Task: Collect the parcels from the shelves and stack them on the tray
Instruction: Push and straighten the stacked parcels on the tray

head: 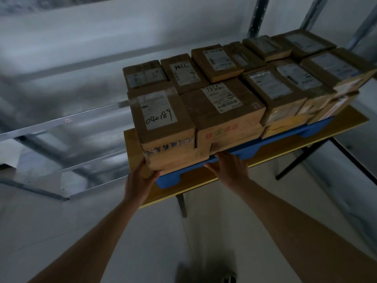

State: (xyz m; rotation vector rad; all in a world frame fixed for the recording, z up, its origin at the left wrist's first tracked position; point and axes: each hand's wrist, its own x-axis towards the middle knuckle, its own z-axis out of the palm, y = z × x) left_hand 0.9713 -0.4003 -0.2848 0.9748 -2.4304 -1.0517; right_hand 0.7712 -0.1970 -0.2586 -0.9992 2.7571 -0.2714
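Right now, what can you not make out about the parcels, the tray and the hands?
- Blue tray: head view, most of it covered by parcels; only the near rim shows.
- Lower parcels: hidden under the top layer, so no count is possible.
- Far parcel labels: blurred, unreadable.
- Left hand: fingertips hidden behind the near corner box.
- Right hand: fingertips hidden under the stack.

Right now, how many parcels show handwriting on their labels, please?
3: the front-left parcel, the wide parcel to its right, and the back-row parcel behind them. Blurred far labels may hide more.
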